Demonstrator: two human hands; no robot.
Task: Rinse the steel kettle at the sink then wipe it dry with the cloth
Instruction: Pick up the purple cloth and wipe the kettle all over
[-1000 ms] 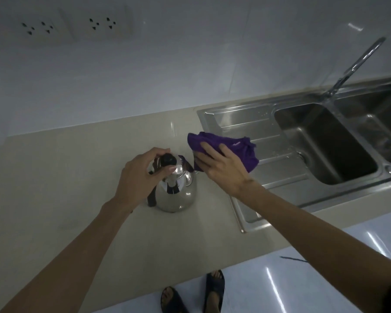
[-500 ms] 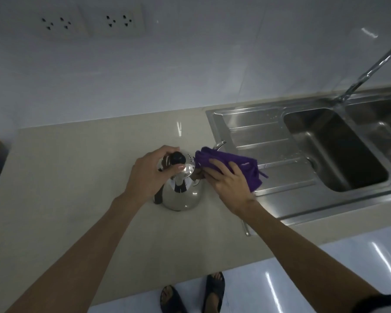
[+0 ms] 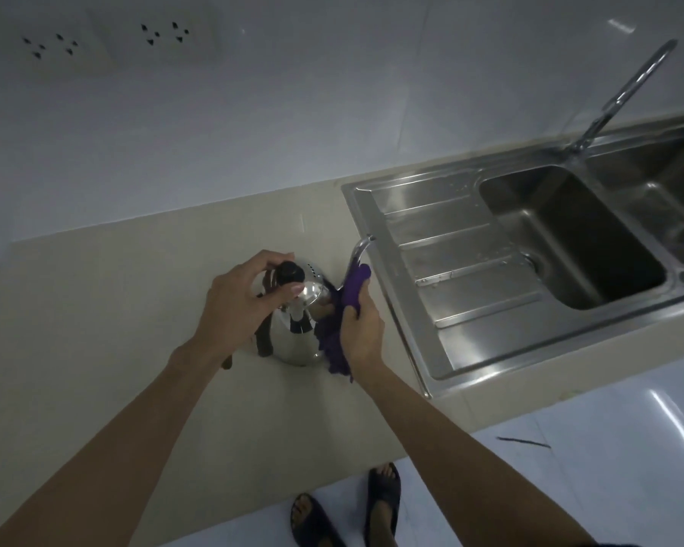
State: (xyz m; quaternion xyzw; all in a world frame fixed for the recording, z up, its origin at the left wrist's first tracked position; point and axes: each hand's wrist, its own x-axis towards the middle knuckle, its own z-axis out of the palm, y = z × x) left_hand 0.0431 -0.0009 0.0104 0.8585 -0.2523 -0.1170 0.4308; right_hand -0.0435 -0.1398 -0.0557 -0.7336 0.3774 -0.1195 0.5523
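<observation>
The steel kettle (image 3: 299, 329) stands upright on the counter (image 3: 95, 309) between the two hands, touched by both. The left hand (image 3: 239, 300) curls over the lid knob (image 3: 291, 272) from above, while the right hand (image 3: 362, 329) grips the purple cloth (image 3: 338, 329) against the kettle's right flank. Beyond the right hand's fingers the spout (image 3: 360, 246) curves toward the sink (image 3: 569, 230), so that hand, being nearer, looks best placed to wipe upward along it.

Single head-worn wide-angle view, looking forward and steeply down onto the countertop (image 3: 95, 309) from close above. Takes in the tiled wall (image 3: 293, 112) ahead, sink (image 3: 470, 270) at right, floor (image 3: 569, 448) below.
</observation>
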